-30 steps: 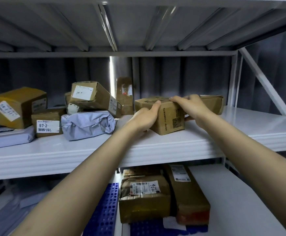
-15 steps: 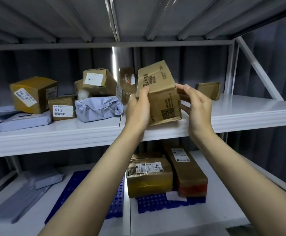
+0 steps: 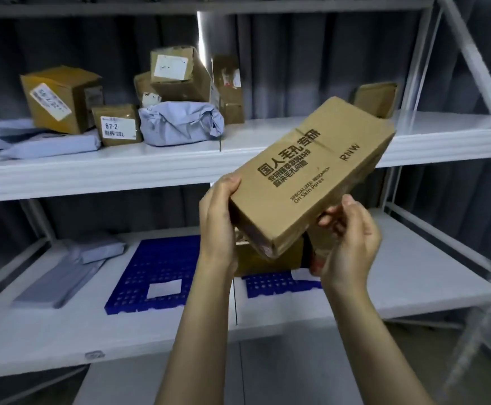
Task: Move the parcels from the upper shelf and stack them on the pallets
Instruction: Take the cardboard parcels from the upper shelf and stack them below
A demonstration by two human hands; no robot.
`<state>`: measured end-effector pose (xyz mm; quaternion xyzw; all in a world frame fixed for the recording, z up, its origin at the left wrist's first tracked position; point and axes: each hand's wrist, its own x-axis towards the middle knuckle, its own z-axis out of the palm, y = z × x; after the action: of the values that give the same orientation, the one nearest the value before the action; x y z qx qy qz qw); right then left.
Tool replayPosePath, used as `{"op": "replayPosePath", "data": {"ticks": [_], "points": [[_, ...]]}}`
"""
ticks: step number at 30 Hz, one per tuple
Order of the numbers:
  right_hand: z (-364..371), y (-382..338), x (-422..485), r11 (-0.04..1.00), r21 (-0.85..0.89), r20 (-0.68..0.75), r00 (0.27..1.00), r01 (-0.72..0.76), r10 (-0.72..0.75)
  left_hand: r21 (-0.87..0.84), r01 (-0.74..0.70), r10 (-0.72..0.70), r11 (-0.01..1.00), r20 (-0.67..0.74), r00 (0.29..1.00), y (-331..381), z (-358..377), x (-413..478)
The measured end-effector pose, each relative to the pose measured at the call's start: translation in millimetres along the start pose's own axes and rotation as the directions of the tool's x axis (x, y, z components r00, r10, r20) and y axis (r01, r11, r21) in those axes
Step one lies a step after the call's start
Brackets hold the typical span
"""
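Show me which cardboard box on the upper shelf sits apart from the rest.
The small brown box at the far right; the other boxes cluster left.

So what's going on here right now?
A person holds a tilted cardboard box in front of the shelves, with the left hand at its near end and the right hand at its lower edge. More parcels sit on the upper shelf. The blue pallets lie below; the box is not yet on them.
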<state>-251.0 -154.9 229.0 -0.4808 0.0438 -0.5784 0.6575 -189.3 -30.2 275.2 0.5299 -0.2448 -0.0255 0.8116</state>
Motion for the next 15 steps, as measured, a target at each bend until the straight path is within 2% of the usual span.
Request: {"op": "replayPosePath", "data": {"ticks": [6,11,15], "points": [[-27.6,37.2,-28.0,0.983,-0.123,0.009,0.990,-0.136,0.138,-0.048,0.133,-0.133,0.990,0.016,0.991,-59.7,-38.9,-30.1],[-44.4,66.8,-47.5,0.944,-0.229,0.087,0.961,-0.238,0.263,-0.041,0.292,-0.295,0.955,-0.076,0.953,-97.0,-57.8,-39.6],[-54.0,80.7,-56.5,0.868,-0.348,0.103,0.906,-0.355,0.412,-0.143,0.420,-0.441,0.896,-0.186,0.878,-123.0,-66.4,-42.8]]}}
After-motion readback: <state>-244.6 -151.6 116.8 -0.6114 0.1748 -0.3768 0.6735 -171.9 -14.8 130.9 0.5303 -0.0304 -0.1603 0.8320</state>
